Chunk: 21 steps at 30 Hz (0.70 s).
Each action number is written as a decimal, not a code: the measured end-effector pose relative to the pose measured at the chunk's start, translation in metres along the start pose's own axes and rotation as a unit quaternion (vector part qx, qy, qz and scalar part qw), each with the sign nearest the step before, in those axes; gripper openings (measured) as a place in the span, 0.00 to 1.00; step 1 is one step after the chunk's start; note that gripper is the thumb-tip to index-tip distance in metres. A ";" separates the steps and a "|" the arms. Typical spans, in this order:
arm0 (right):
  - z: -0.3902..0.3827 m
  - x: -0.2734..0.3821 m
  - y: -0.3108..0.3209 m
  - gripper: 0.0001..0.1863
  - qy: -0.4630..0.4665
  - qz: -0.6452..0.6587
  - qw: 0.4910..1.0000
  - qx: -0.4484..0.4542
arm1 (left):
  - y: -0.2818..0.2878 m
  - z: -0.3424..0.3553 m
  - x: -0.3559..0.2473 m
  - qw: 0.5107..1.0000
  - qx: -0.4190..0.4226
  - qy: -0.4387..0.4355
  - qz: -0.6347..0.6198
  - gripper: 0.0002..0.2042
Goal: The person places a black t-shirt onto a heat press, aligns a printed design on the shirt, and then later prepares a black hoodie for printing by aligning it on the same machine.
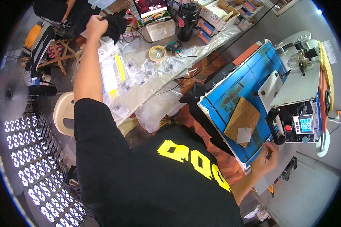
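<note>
At the far left, over the table's end, my left hand (97,27) is closed on a bunched black cloth (115,26). My right hand (266,158) is at the near corner of the blue covered board (220,101) of a heat press, fingers curled in a pinch. A small pale tip shows at those fingers, too small to name. Just above it is the press's black handle (273,125). On the blue board lies a brown pad (246,115) with a small white square (244,135) on it. Beside it stands the control box (297,125) with a lit display.
The plastic-covered table (140,92) holds a printed sheet (111,68), small clear packets (149,70), a tape roll (157,53), a tape measure (174,46), a black tumbler (187,22) and open boxes (218,15). A cream plastic chair (60,113) and a fan (11,90) stand left. Another person (58,9) is at the far left.
</note>
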State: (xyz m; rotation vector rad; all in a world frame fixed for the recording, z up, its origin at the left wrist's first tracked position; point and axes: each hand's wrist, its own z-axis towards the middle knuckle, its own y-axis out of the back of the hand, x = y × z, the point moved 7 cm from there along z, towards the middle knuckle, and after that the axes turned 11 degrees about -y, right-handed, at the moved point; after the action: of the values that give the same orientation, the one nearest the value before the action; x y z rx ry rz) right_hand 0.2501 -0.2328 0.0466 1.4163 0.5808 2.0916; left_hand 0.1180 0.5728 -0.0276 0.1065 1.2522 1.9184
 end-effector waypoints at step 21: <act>0.021 0.032 -0.047 0.19 0.269 -0.251 0.920 -0.133 | -0.188 -0.575 -0.026 0.828 0.283 0.426 -0.228 0.13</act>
State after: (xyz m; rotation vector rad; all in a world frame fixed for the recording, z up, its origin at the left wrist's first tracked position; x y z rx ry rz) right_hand 0.2690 -0.1753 0.0478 0.4552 0.7408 2.0130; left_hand -0.0280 0.1704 -0.4562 -0.7649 2.1677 1.1061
